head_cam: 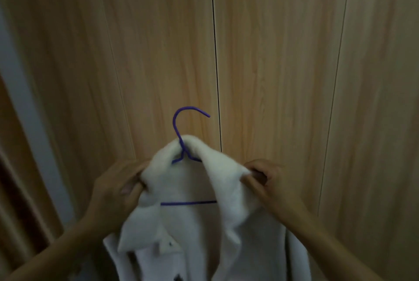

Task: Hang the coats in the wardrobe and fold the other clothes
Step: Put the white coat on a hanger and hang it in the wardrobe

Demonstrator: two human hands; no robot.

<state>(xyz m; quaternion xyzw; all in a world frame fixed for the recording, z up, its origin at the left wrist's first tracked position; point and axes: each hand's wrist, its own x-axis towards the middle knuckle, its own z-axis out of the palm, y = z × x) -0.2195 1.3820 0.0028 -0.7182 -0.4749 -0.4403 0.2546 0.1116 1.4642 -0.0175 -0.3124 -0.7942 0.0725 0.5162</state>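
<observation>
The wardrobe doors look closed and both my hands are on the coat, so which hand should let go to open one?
Probably the right hand. It pinches the white coat nearest the seam between the wardrobe doors, while the left hand grips the other shoulder and could carry the purple hanger.

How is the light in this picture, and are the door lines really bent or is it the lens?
Head view: dim, warm light, darkest at the edges and lower left; no glare. The wardrobe doors have seams that bow outward, which looks like wide-angle distortion. The coat and both hands, left and right, look soft; the hanger hook is fairly clear.
</observation>
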